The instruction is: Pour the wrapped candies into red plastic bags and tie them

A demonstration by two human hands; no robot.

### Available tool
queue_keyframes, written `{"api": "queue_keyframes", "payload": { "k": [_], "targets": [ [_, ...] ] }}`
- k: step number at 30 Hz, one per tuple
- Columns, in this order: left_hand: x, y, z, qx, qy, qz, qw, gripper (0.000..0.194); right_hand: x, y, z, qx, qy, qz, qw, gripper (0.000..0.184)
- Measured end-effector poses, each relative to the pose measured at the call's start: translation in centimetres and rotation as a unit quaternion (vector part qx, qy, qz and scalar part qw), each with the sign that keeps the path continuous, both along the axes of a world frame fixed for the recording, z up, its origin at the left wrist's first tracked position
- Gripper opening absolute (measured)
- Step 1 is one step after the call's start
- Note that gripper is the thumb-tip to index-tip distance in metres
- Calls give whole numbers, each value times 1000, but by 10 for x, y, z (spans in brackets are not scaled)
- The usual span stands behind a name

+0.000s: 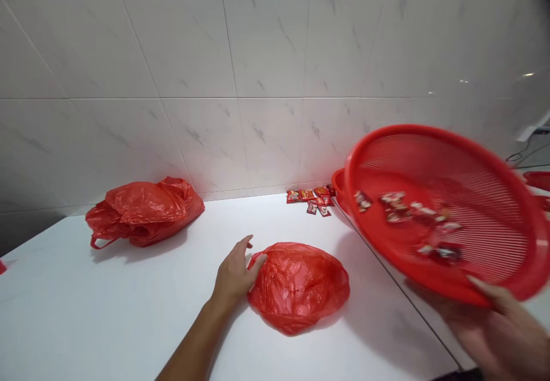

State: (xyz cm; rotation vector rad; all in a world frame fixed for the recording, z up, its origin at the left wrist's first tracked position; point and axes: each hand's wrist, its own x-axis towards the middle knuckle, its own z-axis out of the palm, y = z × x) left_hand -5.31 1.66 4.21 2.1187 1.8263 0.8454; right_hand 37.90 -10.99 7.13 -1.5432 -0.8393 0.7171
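The open bag (298, 289) lies on the table (94, 318). From it, the bundled bag (150, 212) lies at ten o'clock, near the wall (266, 54) that runs behind. Loose packets (307, 196) lie at twelve o'clock by the wall, with a container (339, 189) just right of them. The basket (494, 215), tilted above the table at two o'clock, has sweets (395, 204) in it.

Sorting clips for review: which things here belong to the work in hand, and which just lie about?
Likely in use:
basket, in the right hand
packets inside
open bag, by the left hand

Seemingly lying about:
crumpled bag
packets by the wall
red container behind the basket
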Motion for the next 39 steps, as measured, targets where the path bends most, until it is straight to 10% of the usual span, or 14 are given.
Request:
{"api": "queue_keyframes", "payload": {
  "k": [5,8,11,13,20,28,39],
  "targets": [
    [-11,6,1,-123,4,13,992,64,-65,23,-3,9,362,146,921,39],
    [-6,6,2,-36,2,53,998,56,-82,30,-1,-15,409,203,889,37],
    [19,-8,-1,172,10,38,984,32,-84,34,6,-8,435,221,873,37],
    [48,-26,-6,215,19,-91,972,24,-84,36,11,8,437,218,872,36],
    [128,-78,-29,3,120,-354,928,70,-95,48,12,30,439,223,870,31],
    [123,-81,-29,-16,132,-349,928,76,-109,53,-8,-1,433,245,867,35],
    [110,-72,-30,171,106,-388,900,65,-106,95,-2,50,422,243,872,18]
  ]
}}
